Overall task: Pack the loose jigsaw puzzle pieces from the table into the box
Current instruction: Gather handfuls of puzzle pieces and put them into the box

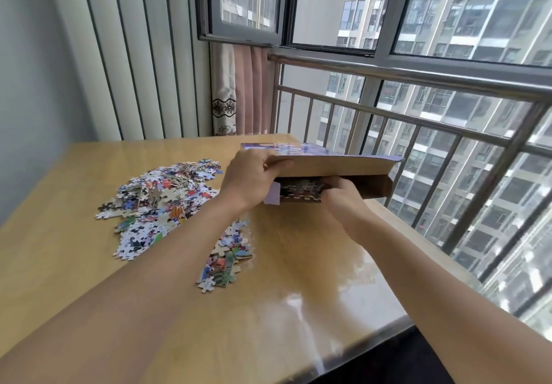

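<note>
We hold the box at the far right of the table, near the window railing. Our left hand grips the raised lid edge, thumb under, fingers curled over it. Our right hand reaches into the opening, closed around a clump of pieces sitting inside the box. A big pile lies left of the box; a smaller pile lies between our forearms, nearer us
</note>
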